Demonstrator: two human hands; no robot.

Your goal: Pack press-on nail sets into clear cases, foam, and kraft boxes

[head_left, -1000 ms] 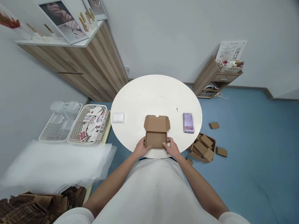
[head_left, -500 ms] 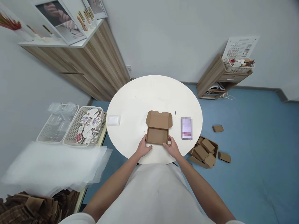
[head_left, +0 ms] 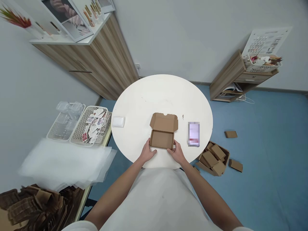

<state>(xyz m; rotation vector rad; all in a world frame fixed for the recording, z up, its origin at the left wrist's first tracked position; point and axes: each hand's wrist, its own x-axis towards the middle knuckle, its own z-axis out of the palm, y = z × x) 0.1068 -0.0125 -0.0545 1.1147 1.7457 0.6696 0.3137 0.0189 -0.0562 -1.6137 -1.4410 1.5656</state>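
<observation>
A small brown cardboard box (head_left: 162,139) lies on the white round table (head_left: 166,93) in front of me. Its lid stands raised at the back, with side flaps spread, and the inside shows bare cardboard. My left hand (head_left: 147,152) grips the front left corner, fingers along the side and thumb near the front edge. At the front right corner, my right hand (head_left: 177,153) holds the box the same way, its thumb by the front wall. A white wrapped packet (head_left: 118,121) lies near the table's left edge. On the right rests a phone (head_left: 193,134) with a blurred-out screen.
Left of the table are a basket of printed cards (head_left: 92,126), a basket of clear plastic (head_left: 64,123), white sheets (head_left: 67,162) and stacked brown cardboard (head_left: 40,205). A carton of folded boxes (head_left: 215,158) stands on the floor at right, near loose boxes (head_left: 231,134).
The camera view has shifted slightly, so the surroundings sit a little differently in the picture. Both hands stay at the box's front corners, and the box looks unmoved on the table.
</observation>
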